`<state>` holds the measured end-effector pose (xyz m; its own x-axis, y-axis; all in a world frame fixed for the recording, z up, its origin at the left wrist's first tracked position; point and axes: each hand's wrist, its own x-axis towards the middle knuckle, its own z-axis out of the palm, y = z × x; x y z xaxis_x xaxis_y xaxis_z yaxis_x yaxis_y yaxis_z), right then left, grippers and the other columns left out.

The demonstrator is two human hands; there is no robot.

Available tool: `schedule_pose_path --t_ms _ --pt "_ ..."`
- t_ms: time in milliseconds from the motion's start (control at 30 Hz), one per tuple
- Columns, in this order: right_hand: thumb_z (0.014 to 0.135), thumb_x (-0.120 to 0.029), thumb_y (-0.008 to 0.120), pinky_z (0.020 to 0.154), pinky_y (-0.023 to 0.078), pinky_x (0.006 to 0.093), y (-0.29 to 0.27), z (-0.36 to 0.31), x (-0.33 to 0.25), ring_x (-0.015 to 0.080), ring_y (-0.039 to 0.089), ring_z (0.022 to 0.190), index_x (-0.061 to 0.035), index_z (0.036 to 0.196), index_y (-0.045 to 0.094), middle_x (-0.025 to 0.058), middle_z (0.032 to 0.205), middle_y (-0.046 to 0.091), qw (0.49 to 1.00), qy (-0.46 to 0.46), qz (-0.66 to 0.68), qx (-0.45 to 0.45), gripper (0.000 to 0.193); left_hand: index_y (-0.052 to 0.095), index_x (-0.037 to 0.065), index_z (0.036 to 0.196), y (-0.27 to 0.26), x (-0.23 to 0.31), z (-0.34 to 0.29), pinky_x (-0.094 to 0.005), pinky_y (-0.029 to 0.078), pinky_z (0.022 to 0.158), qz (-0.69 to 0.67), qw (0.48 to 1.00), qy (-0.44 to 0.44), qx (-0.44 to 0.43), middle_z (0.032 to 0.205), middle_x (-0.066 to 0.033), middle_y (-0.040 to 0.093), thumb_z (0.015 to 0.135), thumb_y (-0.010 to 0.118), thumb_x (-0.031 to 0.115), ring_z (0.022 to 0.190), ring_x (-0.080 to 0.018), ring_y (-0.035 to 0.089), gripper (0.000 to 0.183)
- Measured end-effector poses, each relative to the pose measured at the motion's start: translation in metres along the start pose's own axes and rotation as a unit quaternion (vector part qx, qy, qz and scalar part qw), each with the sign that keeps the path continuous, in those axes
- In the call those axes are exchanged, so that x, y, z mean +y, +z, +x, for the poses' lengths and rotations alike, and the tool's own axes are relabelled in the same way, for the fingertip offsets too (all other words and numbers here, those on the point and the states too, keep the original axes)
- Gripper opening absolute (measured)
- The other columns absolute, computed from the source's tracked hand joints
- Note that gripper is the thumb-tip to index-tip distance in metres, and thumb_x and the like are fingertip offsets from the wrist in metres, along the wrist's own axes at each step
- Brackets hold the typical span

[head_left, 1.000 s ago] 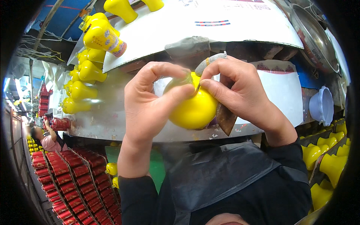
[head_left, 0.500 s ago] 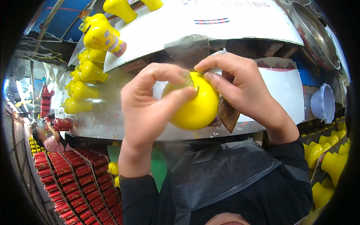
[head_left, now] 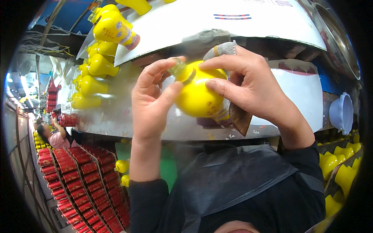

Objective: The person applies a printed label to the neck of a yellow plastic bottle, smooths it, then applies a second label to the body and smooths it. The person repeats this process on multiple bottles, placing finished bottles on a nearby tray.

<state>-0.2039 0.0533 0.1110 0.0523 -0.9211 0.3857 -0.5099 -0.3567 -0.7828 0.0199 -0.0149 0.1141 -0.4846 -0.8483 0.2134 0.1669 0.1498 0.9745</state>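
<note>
Remotely I count one left hand (head_left: 149, 97), one right hand (head_left: 250, 83), one held yellow bottle (head_left: 196, 99), two far striped strips (head_left: 232, 15), one lavender basin (head_left: 342, 114) right, one co-worker (head_left: 58, 140) left.

Single head view: left lens of a side-by-side fisheye pair worn on the person's head. Faces down and forward over the dark apron (head_left: 229, 174). Close on the left hand (head_left: 152, 91) and right hand (head_left: 248, 79), mid-frame; grey workbench (head_left: 120, 110) just beyond. Very wide, red stacks (head_left: 79, 182) at left to pale blue basin (head_left: 341, 114) at right. Edges bow; far left hazy, probably deeper background.
</note>
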Motion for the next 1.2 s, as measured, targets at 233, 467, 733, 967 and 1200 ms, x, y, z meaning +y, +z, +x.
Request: schedule_pose_path --t_ms 233,467,733,967,1200 --pt "0.092 -0.022 0.078 0.056 0.04 0.0216 0.006 -0.001 -0.002 0.006 0.047 0.063 -0.0114 0.118 0.078 0.0028 0.09 0.057 1.0 0.025 0.016 0.01 0.028 0.061 0.002 0.124 0.0 -0.007 -0.003 -0.0363 0.047 0.108 0.022 0.999 0.0 0.027 0.129 -0.0159 0.069 0.088 0.073 -0.004 0.123 -0.0212 0.062 0.039" --pt "0.092 -0.026 0.079 0.054 0.037 0.021 0.008 -0.001 0.001 0.0048 0.046 0.061 -0.0117 0.118 0.079 0.0023 0.089 0.057 0.999 0.035 0.031 0.012 0.03 0.062 0.001 0.122 0.005 -0.008 -0.004 -0.0345 0.047 0.108 0.048 0.997 0.007 0.058 0.126 -0.0151 0.07 0.088 0.073 -0.004 0.12 -0.0196 0.064 0.036" --pt "0.092 -0.025 0.078 0.053 0.036 0.0201 0.011 -0.002 0.004 0.0038 0.047 0.061 -0.0108 0.118 0.079 0.0031 0.093 0.06 0.998 0.043 0.048 0.012 0.03 0.062 0.001 0.119 0.011 -0.005 -0.003 -0.0342 0.047 0.106 0.075 0.993 0.004 0.088 0.122 -0.0131 0.07 0.086 0.072 -0.004 0.117 -0.0177 0.063 0.034" --pt "0.091 -0.021 0.078 0.054 0.036 0.02 0.015 -0.003 0.004 0.0029 0.047 0.062 -0.0095 0.119 0.078 0.0029 0.097 0.061 0.997 0.042 0.069 0.02 0.03 0.057 0.004 0.11 0.024 -0.005 0.0 -0.0329 0.046 0.104 0.111 0.985 -0.005 0.133 0.111 -0.0086 0.067 0.082 0.071 -0.004 0.108 -0.0156 0.06 0.033" --pt "0.09 -0.021 0.079 0.054 0.034 0.0202 0.013 -0.005 0.004 0.0029 0.046 0.062 -0.0093 0.118 0.079 0.002 0.094 0.061 0.996 0.042 0.08 0.022 0.031 0.054 0.005 0.116 0.021 -0.007 -0.007 -0.0349 0.042 0.108 0.076 0.993 0.018 0.09 0.115 -0.0094 0.064 0.081 0.07 -0.003 0.114 -0.0178 0.058 0.039"
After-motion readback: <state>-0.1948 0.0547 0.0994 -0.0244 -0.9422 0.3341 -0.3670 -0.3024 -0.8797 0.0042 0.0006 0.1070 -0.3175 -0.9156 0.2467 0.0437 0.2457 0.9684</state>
